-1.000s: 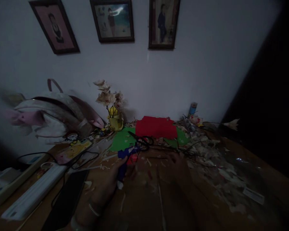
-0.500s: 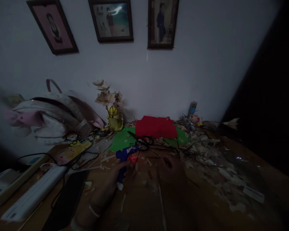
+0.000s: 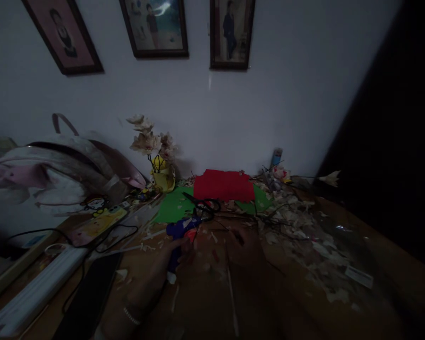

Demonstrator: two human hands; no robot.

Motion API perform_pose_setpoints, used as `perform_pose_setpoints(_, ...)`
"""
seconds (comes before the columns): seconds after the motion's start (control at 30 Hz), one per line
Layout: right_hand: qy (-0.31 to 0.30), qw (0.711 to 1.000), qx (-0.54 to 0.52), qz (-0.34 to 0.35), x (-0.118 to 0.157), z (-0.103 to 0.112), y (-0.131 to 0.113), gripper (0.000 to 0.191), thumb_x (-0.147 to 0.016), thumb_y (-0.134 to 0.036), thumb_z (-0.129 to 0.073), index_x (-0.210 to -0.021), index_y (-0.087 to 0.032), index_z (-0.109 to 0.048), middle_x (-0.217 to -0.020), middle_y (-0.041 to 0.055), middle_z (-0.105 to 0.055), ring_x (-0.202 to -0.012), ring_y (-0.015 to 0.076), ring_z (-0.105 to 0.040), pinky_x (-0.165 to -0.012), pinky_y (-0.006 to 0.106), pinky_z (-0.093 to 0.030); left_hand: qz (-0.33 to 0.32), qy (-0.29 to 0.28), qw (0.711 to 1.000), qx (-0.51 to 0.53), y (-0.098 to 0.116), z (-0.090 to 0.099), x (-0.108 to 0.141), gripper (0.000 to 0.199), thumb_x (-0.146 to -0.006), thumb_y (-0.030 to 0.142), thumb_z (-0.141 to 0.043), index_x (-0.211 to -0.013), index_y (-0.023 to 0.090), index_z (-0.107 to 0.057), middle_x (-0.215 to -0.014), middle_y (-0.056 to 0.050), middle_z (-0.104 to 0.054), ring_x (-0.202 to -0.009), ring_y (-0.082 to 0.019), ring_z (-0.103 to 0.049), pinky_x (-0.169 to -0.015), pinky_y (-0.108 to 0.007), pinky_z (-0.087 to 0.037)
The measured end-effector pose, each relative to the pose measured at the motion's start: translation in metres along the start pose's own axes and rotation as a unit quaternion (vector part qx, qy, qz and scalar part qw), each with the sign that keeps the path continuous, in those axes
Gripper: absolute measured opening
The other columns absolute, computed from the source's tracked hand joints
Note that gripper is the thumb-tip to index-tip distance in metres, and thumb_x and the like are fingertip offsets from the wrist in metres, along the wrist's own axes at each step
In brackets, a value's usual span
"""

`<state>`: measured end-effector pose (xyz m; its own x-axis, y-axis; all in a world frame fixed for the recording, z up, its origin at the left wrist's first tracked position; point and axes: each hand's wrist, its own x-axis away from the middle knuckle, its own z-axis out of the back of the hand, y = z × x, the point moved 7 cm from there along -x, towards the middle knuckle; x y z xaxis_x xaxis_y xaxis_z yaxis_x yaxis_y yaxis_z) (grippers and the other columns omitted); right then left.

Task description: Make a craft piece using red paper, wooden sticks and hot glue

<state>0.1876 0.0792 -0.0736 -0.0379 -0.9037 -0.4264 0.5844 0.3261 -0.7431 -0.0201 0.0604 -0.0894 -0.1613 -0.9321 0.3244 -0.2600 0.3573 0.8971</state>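
Left grip [image 3: 167, 253] is clasping a blue glue gun [image 3: 179, 229] at lower centre; whether the right grip [image 3: 243, 248] is holding anything is unclear. Assembled flowers [image 3: 146, 141] are standing left of centre; loose scraps [image 3: 297, 226] are lying lower right, suggesting unfinished work.

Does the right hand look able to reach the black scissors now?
Probably yes: the black scissors lie just beyond the right hand, apparently uncovered. The blue glue gun in the left hand sits close, and dimness hides whether the right holds something.
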Motion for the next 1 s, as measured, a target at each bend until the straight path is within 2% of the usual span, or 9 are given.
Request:
perform_pose_setpoints(0.07,0.0,1.0,-0.008,-0.004,0.0,0.001,0.0,0.023,-0.081,-0.028,-0.047,-0.084,-0.017,-0.066,-0.071,0.0043,-0.07,-0.064,0.0154,-0.064,-0.055,0.022,-0.046,0.011,-0.004,1.0,0.004,-0.002,-0.002,0.001,0.024,-0.063,0.035,-0.062,-0.051,0.017,-0.051,-0.038,0.006,-0.041,-0.035,-0.007,-0.033,-0.037,-0.019,-0.019)
perform_pose_setpoints(0.23,0.003,1.0,0.0,0.01,0.001,-0.001,0.001,0.024,-0.081,-0.03,-0.046,-0.084,-0.018,-0.066,-0.073,0.0053,-0.07,-0.067,0.0167,-0.065,-0.056,0.023,-0.046,0.041,0.028,0.999,-0.009,-0.007,0.003,-0.001,0.023,-0.062,0.033,-0.06,-0.05,0.016,-0.05,-0.04,0.005,-0.042,-0.035,-0.006,-0.033,-0.036,-0.018,-0.019)
perform_pose_setpoints(0.33,0.006,1.0,-0.001,-0.011,0.002,-0.002,0.005,0.025,-0.081,-0.031,-0.046,-0.086,-0.018,-0.067,-0.075,0.0058,-0.07,-0.067,0.0173,-0.065,-0.059,0.025,-0.047,0.053,0.013,0.998,-0.027,-0.009,0.0,-0.001,0.024,-0.063,0.035,-0.057,-0.051,0.016,-0.049,-0.039,0.005,-0.041,-0.035,-0.006,-0.032,-0.036,-0.018,-0.019)
perform_pose_setpoints(0.5,0.005,0.999,-0.002,-0.049,0.003,-0.002,0.008,0.025,-0.08,-0.031,-0.048,-0.089,-0.017,-0.067,-0.079,0.0075,-0.071,-0.072,0.0186,-0.066,-0.063,0.026,-0.048,0.043,0.011,0.999,-0.029,-0.009,0.001,0.001,0.025,-0.067,0.036,-0.054,-0.051,0.017,-0.048,-0.04,0.006,-0.039,-0.035,-0.006,-0.031,-0.037,-0.018,-0.019)
perform_pose_setpoints(0.73,-0.004,1.0,-0.005,-0.027,0.003,-0.001,0.004,0.022,-0.08,-0.029,-0.049,-0.086,-0.016,-0.066,-0.077,0.0068,-0.071,-0.071,0.0182,-0.066,-0.062,0.025,-0.049,0.048,-0.003,0.999,-0.011,-0.015,0.005,-0.003,0.024,-0.069,0.035,-0.053,-0.053,0.017,-0.048,-0.042,0.006,-0.039,-0.037,-0.007,-0.033,-0.038,-0.019,-0.021)
perform_pose_setpoints(0.83,-0.013,0.999,-0.005,-0.038,0.003,-0.002,0.005,0.023,-0.082,-0.031,-0.047,-0.086,-0.017,-0.066,-0.077,0.0063,-0.07,-0.071,0.0178,-0.066,-0.059,0.024,-0.049,0.035,-0.012,0.999,-0.011,-0.013,0.004,-0.004,0.023,-0.069,0.035,-0.053,-0.054,0.017,-0.048,-0.042,0.006,-0.038,-0.037,-0.007,-0.031,-0.037,-0.019,-0.022)
perform_pose_setpoints(1.0,0.001,0.999,-0.009,-0.036,0.004,-0.002,0.005,0.022,-0.081,-0.03,-0.048,-0.086,-0.018,-0.066,-0.076,0.0055,-0.07,-0.069,0.0174,-0.066,-0.059,0.024,-0.049,0.026,-0.025,0.999,-0.01,-0.015,0.004,-0.007,0.021,-0.069,0.032,-0.051,-0.055,0.017,-0.048,-0.041,0.006,-0.038,-0.036,-0.006,-0.032,-0.036,-0.018,-0.021)
